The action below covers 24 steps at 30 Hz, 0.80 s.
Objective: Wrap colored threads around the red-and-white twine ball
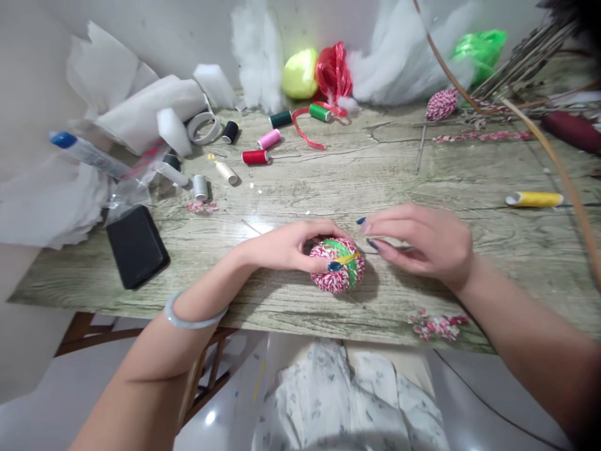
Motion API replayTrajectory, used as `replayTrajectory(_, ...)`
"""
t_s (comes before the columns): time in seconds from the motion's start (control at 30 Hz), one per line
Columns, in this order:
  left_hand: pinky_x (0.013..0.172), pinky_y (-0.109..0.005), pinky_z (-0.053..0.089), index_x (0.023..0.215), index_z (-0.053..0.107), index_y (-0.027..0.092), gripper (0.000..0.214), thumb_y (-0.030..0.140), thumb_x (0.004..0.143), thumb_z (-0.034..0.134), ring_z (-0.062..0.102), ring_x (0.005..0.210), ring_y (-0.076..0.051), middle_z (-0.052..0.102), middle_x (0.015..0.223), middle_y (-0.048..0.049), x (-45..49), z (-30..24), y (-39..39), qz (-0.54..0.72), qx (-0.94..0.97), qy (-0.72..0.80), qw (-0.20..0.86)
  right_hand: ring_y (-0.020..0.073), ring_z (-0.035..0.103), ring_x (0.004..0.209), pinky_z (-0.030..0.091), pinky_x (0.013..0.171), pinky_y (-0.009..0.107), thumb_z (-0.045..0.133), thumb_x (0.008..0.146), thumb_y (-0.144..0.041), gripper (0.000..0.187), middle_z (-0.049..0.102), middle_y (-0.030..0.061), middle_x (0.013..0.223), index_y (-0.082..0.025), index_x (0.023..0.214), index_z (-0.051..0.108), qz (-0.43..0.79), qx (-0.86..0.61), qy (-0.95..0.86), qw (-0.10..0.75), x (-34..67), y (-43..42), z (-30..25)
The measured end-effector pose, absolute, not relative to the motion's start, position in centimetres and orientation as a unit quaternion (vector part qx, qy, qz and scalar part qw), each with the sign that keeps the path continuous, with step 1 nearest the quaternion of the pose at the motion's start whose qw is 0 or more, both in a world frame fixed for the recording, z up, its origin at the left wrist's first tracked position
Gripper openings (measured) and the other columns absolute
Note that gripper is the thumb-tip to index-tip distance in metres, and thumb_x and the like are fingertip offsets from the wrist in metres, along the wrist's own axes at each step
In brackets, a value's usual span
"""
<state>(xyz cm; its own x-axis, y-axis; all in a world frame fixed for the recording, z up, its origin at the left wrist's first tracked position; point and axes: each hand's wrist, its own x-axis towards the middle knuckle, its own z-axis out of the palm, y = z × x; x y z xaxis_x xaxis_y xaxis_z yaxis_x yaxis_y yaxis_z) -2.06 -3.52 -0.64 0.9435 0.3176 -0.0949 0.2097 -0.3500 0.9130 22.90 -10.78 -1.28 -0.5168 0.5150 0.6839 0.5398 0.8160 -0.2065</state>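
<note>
My left hand (305,245) curls around a ball wound in red-and-white string (328,283), with green bands across it. Its thumb presses on a yellow strand (346,258) that crosses the green. The ball rests on the wooden table near the front edge. Just right of the ball is my right hand (417,241), its thumb and forefinger tips a little apart. No object shows clearly between those fingers; a fine thread or needle there would be too small to make out.
Several thread spools lie at the back left, including a red spool (255,157). A black phone (138,247) lies left. A yellow spool (534,199) and bent cane strip (563,169) are right. White stuffing (399,56) and another wound ball (441,104) stand behind.
</note>
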Motion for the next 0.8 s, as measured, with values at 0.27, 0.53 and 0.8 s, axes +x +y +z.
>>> replayTrajectory(0.27,0.103,-0.036,0.044,0.129,0.059,0.019,0.049,0.034,0.084,0.066,0.057,0.117,-0.025,0.06,0.126,-0.0109,-2.5,-0.3,-3.2,0.165,0.793,0.182,0.558,0.0171,0.07,0.087,0.055,0.079,0.029,0.061,0.085,-0.009,0.023,0.074,0.0046,0.094,-0.02,0.105,0.064,-0.05,-0.358,-0.833,0.42,23.8,-9.9,-1.2)
replayTrajectory(0.53,0.102,-0.035,0.048,0.129,0.055,0.02,0.05,0.027,0.081,0.07,0.06,0.115,-0.022,0.06,0.126,-0.0096,-2.6,-0.8,-3.0,0.25,0.743,0.256,0.566,0.0175,0.068,0.091,0.055,0.081,0.031,0.056,0.091,-0.013,0.021,0.073,0.006,0.098,-0.02,0.11,0.061,-0.024,-0.404,-0.822,0.4,22.6,-9.7,-1.5)
replayTrajectory(0.8,0.106,-0.036,0.047,0.122,0.054,0.018,0.047,0.018,0.076,0.067,0.06,0.118,-0.022,0.062,0.125,-0.0091,-2.8,-0.7,-2.9,0.304,0.719,0.304,0.546,0.0193,0.069,0.094,0.054,0.081,0.032,0.053,0.089,-0.023,0.021,0.073,0.0044,0.105,-0.022,0.105,0.066,-0.089,-0.768,-0.576,0.267,33.7,-7.5,2.4)
